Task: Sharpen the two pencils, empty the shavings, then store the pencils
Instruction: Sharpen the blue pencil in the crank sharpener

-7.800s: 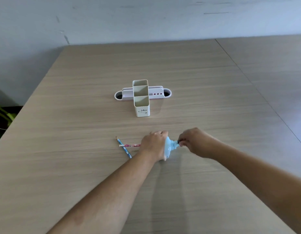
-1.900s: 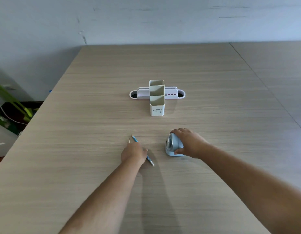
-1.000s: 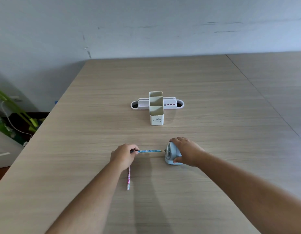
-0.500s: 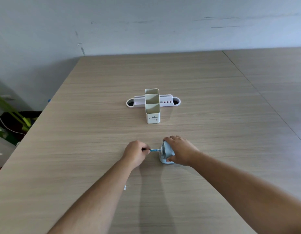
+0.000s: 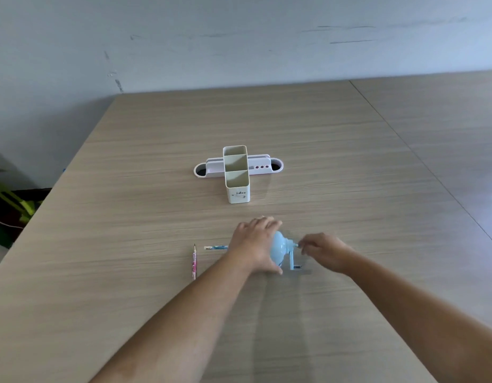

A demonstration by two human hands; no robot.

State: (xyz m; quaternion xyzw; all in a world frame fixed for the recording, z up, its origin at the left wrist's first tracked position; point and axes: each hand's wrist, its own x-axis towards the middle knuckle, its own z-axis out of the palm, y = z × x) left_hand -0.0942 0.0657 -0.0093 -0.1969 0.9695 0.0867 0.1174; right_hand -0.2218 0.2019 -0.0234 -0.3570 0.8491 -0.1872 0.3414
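Note:
A light-blue crank sharpener (image 5: 279, 248) stands on the wooden table (image 5: 128, 244). My left hand (image 5: 253, 241) covers and grips its left side. From under that hand a blue patterned pencil (image 5: 215, 247) sticks out to the left, level with the table; its tip end is hidden. My right hand (image 5: 326, 251) is at the sharpener's right side, fingers pinched on the crank (image 5: 293, 261), which is blurred. A pink pencil (image 5: 194, 262) lies loose to the left, its sharpened point facing away from me.
A white two-compartment pencil holder (image 5: 237, 189) stands behind the hands, in front of a long white desk organiser (image 5: 264, 167). The table's left edge (image 5: 46, 197) drops to the floor, where green objects lie. A seam (image 5: 421, 161) runs along the right.
My left hand let go of the blue pencil's end and moved onto the sharpener body. My right hand shifted from the body to the crank on the right.

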